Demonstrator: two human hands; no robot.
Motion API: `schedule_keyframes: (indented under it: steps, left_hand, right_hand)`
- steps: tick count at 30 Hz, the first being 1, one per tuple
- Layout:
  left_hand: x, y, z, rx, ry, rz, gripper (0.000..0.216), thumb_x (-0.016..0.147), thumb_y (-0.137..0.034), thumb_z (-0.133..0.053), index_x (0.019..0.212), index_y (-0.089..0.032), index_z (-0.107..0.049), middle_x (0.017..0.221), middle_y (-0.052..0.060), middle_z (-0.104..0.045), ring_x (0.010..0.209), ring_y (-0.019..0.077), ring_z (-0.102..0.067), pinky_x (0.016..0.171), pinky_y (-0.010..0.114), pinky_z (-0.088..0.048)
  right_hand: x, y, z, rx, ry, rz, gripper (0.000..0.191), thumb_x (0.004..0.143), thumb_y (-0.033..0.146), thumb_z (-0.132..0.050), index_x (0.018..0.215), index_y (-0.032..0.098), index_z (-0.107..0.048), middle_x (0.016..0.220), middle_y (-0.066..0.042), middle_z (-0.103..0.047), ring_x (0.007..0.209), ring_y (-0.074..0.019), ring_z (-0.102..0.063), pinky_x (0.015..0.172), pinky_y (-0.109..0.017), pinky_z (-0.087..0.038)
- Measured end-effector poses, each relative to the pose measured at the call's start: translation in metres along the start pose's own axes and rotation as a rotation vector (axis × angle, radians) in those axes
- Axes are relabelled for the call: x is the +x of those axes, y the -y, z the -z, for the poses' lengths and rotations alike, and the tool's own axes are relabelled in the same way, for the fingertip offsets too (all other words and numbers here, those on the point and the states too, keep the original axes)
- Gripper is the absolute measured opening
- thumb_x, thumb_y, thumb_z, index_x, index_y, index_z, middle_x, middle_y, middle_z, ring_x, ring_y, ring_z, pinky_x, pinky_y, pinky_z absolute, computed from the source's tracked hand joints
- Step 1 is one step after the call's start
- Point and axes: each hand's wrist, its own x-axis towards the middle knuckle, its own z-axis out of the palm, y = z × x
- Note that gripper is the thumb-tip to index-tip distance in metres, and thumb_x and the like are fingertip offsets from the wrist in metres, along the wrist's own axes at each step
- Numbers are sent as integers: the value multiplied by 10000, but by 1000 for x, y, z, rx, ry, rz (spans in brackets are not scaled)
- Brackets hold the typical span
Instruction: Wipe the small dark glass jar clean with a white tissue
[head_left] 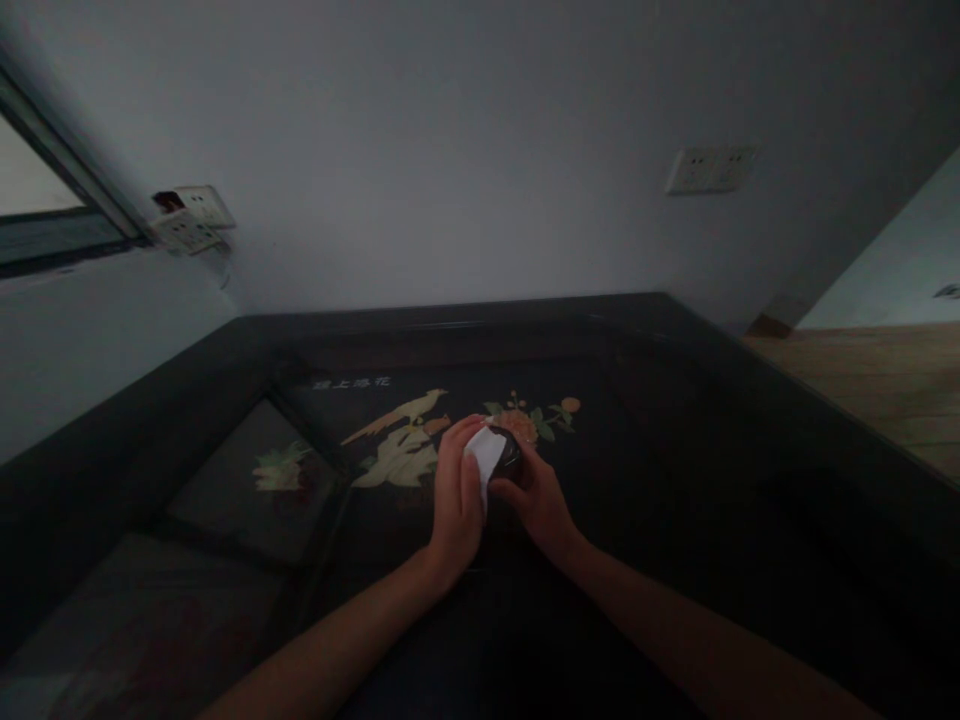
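Observation:
My left hand is closed on a folded white tissue and presses it against a small dark rounded object. My right hand grips that dark object from the right side, fingers curled around it. Both hands hover just above the middle of a dark lacquered table, over its painted bird and flower design. The dim light hides what the dark object is.
The table has a raised dark rim and stands against a pale wall. Wall sockets sit at the upper left and an outlet plate at the upper right. A window edge is far left; wooden floor lies to the right.

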Motion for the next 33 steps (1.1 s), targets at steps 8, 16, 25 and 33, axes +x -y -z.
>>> schedule_keyframes:
  steps: [8, 16, 25, 33]
  left_hand:
    - [9, -3, 3, -110, -12, 190, 353, 957, -386, -374, 1076, -194, -646, 1133, 83, -652, 1079, 210, -584, 971, 358, -437]
    - [29, 9, 2, -530, -152, 772, 281, 683, -373, -656, 823, -135, -706, 803, 43, -716, 753, 187, -656, 703, 265, -494]
    - [37, 8, 5, -461, -166, 795, 202, 738, -319, -603, 767, -145, -703, 776, 44, -715, 718, 178, -654, 672, 267, -505]
    - [7, 1, 3, 5, 1, 31, 338, 972, -364, -364, 1161, -216, -602, 1255, 86, -598, 1210, 214, -520, 1071, 405, -363]
  right_hand:
    - [-1, 1, -1, -46, -2, -18, 651, 659, 498, -786, 1197, 198, -572, 1132, -97, -680, 1045, -282, -643, 931, -424, -498]
    - [-2, 5, -1, -63, 124, -5, 793, 658, 433, -808, 1338, 202, -472, 1292, -126, -600, 1184, -296, -581, 1019, -457, -460]
    - [-2, -1, -6, 13, 99, -52, 829, 656, 356, -818, 1380, 207, -443, 1379, -134, -536, 1238, -298, -551, 1053, -473, -439]
    - [2, -2, -3, 48, 4, -36, 538, 714, 420, -759, 1178, 211, -582, 1120, -78, -695, 1037, -250, -659, 930, -400, -518]
